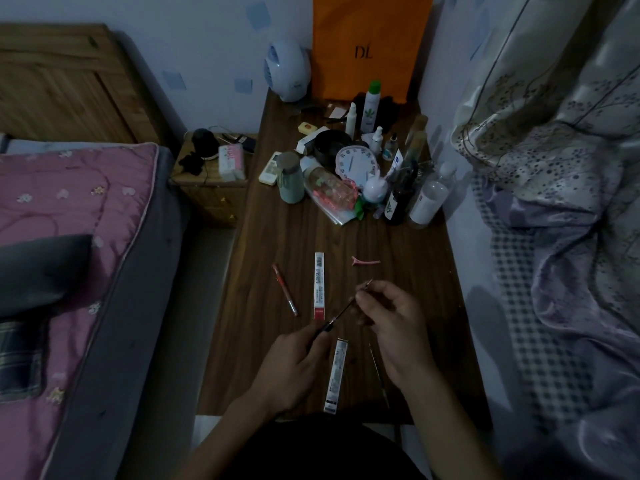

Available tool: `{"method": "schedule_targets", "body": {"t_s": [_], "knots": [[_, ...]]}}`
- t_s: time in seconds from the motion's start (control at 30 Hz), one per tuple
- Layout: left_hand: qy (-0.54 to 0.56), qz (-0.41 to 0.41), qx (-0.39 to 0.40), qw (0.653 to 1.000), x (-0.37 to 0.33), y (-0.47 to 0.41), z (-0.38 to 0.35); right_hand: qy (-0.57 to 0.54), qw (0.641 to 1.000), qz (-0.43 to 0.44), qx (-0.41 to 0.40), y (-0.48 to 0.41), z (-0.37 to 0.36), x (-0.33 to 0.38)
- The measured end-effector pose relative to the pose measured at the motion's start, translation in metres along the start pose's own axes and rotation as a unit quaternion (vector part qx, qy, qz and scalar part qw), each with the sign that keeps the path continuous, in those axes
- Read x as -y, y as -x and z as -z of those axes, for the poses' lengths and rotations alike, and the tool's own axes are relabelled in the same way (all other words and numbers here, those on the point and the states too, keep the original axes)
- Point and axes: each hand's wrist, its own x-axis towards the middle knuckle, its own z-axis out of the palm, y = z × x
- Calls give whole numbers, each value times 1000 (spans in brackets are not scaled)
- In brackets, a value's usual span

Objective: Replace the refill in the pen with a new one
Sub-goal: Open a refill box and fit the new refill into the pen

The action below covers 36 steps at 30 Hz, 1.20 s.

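Now the left hand (294, 356) gripped the pen barrel (327, 327) just beside the refill pack (319, 285); the right hand (394, 323) pinched the refill (345, 308), partly inside the barrel. Inserting or pulling, unclear; next needed a straight slide.

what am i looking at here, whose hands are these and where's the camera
There is no machine here. One camera worn on a person's head looks down at their own hands over a wooden table. The left hand grips a dark pen. The right hand pinches a thin refill sticking out of it. On the table lie a far packet, a near packet, a red pen, a pink clip and a loose refill. Bottles and a clock stand farther back.
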Motion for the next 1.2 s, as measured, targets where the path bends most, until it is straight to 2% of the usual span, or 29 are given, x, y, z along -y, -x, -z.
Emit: {"method": "schedule_targets", "body": {"t_s": [0.13,0.5,0.77,0.9,1.03,1.2], "knots": [[4,4,2,1000,1,-2,-1,-11,1000,-12,10,-2,-1,-3],[25,10,3,1000,5,-6,-8,62,993,-51,86,-7,9,-19],[-9,6,11,1000,10,-13,-15,65,994,-35,76,-12,19,-23],[-5,10,13,1000,13,-14,-18,54,997,-50,19,-16,31,-29],[-6,21,20,1000,28,-15,-23,155,985,-67,-39,-21,43,-52],[-54,35,40,997,56,-13,-27,292,953,-82,-24,-25,60,-99]]}}
